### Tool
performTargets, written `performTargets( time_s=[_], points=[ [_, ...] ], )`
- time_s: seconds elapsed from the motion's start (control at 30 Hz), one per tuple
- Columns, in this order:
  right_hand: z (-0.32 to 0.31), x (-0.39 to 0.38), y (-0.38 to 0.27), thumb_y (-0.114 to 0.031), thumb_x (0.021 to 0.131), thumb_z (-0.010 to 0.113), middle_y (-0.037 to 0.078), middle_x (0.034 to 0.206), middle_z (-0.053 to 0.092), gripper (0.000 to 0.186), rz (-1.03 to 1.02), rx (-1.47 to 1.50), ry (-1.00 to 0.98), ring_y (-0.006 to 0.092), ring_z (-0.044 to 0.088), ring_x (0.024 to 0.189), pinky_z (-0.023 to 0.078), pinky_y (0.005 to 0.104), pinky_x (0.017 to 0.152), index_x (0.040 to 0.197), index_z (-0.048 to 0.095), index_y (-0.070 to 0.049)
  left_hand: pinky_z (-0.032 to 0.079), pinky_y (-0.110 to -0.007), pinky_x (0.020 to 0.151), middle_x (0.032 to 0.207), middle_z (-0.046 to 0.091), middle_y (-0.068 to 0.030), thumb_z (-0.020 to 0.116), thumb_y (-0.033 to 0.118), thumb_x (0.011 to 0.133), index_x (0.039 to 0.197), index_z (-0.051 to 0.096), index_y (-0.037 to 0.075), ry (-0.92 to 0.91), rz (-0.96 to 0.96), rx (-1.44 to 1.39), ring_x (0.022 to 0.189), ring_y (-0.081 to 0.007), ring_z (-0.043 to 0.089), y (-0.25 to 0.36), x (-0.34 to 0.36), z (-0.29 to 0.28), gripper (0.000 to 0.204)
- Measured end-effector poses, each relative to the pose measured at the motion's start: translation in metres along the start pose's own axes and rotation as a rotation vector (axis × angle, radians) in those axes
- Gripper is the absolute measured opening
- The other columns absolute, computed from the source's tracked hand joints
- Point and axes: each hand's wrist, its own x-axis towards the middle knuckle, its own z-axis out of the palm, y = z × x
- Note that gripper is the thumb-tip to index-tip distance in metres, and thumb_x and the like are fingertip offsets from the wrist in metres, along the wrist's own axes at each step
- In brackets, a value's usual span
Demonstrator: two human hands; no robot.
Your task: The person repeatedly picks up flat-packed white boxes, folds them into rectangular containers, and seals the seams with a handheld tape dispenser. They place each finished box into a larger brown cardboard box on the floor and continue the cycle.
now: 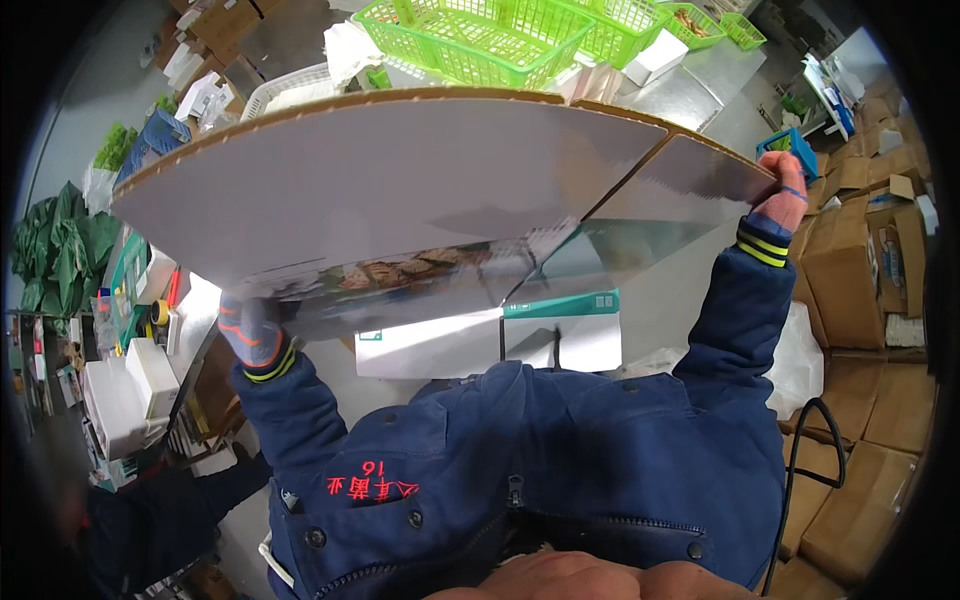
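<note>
A large cardboard carton (pixel 400 190), pale on its broad panels with a printed picture low on one side, is held up across the space before my chest. My right hand (pixel 785 190) is closed on its upper right corner, fingers curled over the edge. At the lower left my left hand (pixel 250 335) grips the carton's edge, its fingertips partly hidden. A crease divides the wide panel from a narrower one on the right. Below it shows a white and green carton piece (pixel 560 335); whether it is a separate box cannot be told.
Green plastic baskets (pixel 475 40) stand on a metal table beyond the carton. Brown cardboard boxes (pixel 845 270) are stacked along the right. White boxes (pixel 150 380) and small items crowd a surface at left. Another person's dark sleeve (pixel 235 485) shows at lower left.
</note>
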Motion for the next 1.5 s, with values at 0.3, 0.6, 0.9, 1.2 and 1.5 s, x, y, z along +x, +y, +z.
performTargets(
  time_s=[0.3, 0.6, 0.9, 1.2, 1.5],
  points=[
    [0.056, 0.038, 0.069, -0.015, 0.079, 0.063, 0.011, 0.105, 0.053, 0.049, -0.162, -0.196, 0.183, 0.0175, 0.051, 0.092, 0.041, 0.0283, 0.082, 0.122, 0.044, -0.004, 0.038, -0.035, 0.094, 0.121, 0.05, -0.0158, 0.061, 0.053, 0.075, 0.127, 0.04, 0.0, -0.623, -0.101, 0.152, 0.11, -0.0253, 0.049, -0.02, -0.013, 0.025, 0.077],
    [0.097, -0.046, 0.061, -0.027, 0.079, 0.063, 0.021, 0.134, 0.036, 0.07, -0.171, -0.152, 0.172, 0.0289, 0.036, 0.123, 0.026, 0.0328, 0.102, 0.133, 0.03, 0.004, 0.034, -0.052, 0.094, 0.102, 0.06, -0.0241, 0.018, 0.078, 0.076, 0.098, 0.06, -0.002, -1.353, 0.479, -0.345, 0.106, -0.0419, 0.051, 0.097, 0.062, 0.132, 0.093],
    [0.088, -0.038, 0.015, -0.012, 0.076, 0.058, 0.008, 0.1, 0.055, 0.056, 0.081, -0.018, -0.136, 0.0146, 0.051, 0.089, 0.041, 0.0252, 0.081, 0.127, 0.04, 0.004, 0.044, -0.052, 0.084, 0.1, 0.058, -0.0253, 0.024, 0.055, 0.091, 0.097, 0.054, -0.005, -1.111, 0.678, -0.506, 0.095, -0.0461, 0.056, 0.062, 0.03, 0.153, 0.067],
    [0.036, -0.022, -0.009, -0.014, 0.076, 0.054, 0.011, 0.086, 0.062, 0.06, 0.075, -0.574, -0.301, 0.0134, 0.058, 0.062, 0.049, 0.0274, 0.056, 0.133, 0.036, -0.003, 0.044, -0.05, 0.076, 0.079, 0.054, -0.0161, 0.032, 0.05, 0.09, 0.065, 0.052, 0.002, -1.036, 0.78, -0.302, 0.083, -0.0389, 0.056, 0.081, 0.034, 0.158, 0.058],
    [0.006, -0.031, -0.058, -0.005, 0.07, 0.048, 0.008, 0.065, 0.057, 0.06, -0.081, -0.556, -0.762, 0.0151, 0.046, 0.051, 0.043, 0.0229, 0.055, 0.13, 0.042, -0.01, 0.036, -0.038, 0.064, 0.053, 0.033, -0.0057, 0.055, 0.036, 0.075, 0.051, 0.038, 0.009, -0.82, 0.829, 0.156, 0.054, -0.027, 0.04, 0.11, 0.078, 0.169, 0.04]
  ],
)
